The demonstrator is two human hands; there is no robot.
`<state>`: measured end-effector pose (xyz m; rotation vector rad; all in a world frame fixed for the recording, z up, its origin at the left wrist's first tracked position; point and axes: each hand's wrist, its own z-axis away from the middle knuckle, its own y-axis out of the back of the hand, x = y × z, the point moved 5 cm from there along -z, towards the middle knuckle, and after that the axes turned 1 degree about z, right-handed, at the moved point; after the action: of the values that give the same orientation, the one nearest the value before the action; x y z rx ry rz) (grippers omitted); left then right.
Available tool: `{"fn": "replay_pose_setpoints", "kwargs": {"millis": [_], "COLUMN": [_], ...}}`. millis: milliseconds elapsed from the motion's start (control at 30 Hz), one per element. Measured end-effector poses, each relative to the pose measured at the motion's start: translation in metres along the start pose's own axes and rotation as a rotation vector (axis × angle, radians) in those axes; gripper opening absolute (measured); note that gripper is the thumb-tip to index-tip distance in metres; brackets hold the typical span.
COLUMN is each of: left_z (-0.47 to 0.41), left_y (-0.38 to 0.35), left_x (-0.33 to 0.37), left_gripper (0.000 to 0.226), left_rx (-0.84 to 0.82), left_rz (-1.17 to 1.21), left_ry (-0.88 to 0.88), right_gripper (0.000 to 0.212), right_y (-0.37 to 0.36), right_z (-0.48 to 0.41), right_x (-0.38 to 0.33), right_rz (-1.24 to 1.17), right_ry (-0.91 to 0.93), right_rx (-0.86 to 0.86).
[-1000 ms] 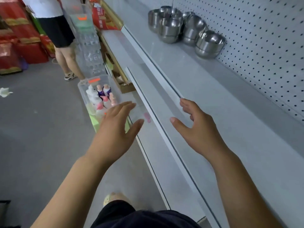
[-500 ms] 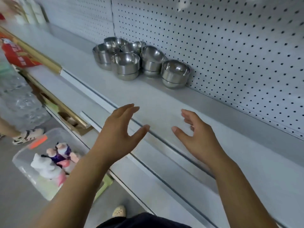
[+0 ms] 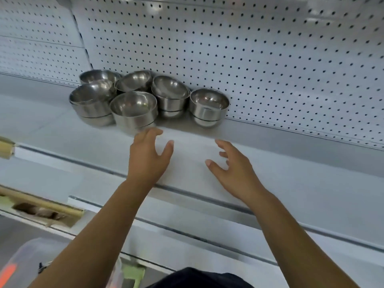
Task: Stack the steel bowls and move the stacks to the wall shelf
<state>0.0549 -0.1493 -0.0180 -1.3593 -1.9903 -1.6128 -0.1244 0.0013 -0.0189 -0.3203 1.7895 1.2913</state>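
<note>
1. The steel bowls (image 3: 133, 109) stand in a tight cluster of short stacks at the back of the wall shelf (image 3: 311, 183), mouths up. Being round, they show no long axis, but the cluster runs left to right along the pegboard (image 3: 249, 59). One top bowl (image 3: 170, 90) tips its mouth toward me.
2. My left hand (image 3: 148, 156) is empty, with fingers loose and spread and tips just in front of the nearest stack. My right hand (image 3: 234, 169) is likewise slack and holds nothing, over bare shelf, apart from the bowls.
3. The shelf is pale grey with a grooved front edge. A lower shelf (image 3: 197, 229) juts out beneath it.
4. The front stacks hide the rear ones' bases, so I cannot count each stack. A blurred plastic bin (image 3: 22, 258) is cut off at bottom left.
</note>
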Motion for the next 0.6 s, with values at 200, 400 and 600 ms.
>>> {"fn": "replay_pose_setpoints", "kwargs": {"millis": [200, 400, 600], "left_z": [0.003, 0.000, -0.002], "left_y": [-0.003, 0.001, 0.000], "left_x": [-0.022, -0.032, -0.035], "left_gripper": [0.027, 0.023, 0.022], "left_rx": [0.120, 0.177, 0.182], "left_rz": [0.148, 0.276, 0.276], "left_ry": [0.055, 0.148, 0.169], "right_gripper": [0.065, 0.061, 0.056], "right_y": [-0.001, -0.001, -0.006], "right_z": [-0.037, -0.096, -0.131], "right_x": [0.001, -0.008, -0.010], "right_rz": [0.015, -0.013, -0.001], "right_ry": [-0.008, -0.017, -0.039], "right_rx": [0.150, 0.339, 0.385]}}
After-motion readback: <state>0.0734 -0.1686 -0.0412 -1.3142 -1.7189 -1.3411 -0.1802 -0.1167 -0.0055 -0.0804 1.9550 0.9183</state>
